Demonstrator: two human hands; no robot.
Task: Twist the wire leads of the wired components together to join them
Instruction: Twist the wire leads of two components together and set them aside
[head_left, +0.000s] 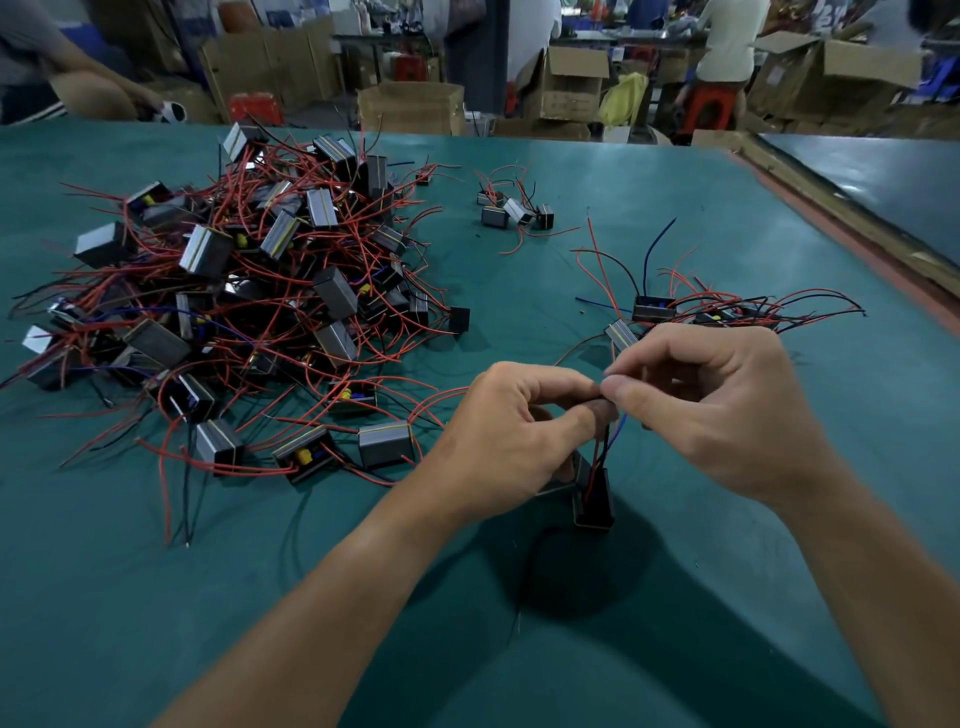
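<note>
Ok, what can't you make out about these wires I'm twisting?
Head view:
- Pinched wire leads: ends hidden under left hand and right hand.
- Small black box component below: partly covered by left hand.
- Tangled pile of grey components with red wires: single leads untraceable.

Teal table; cardboard boxes and red stool behind.

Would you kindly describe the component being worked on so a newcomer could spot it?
On the green table, look between the large pile and smaller bunch. The left hand and right hand pinch wires above one black component that, unlike those lying around, hangs by its leads.
</note>
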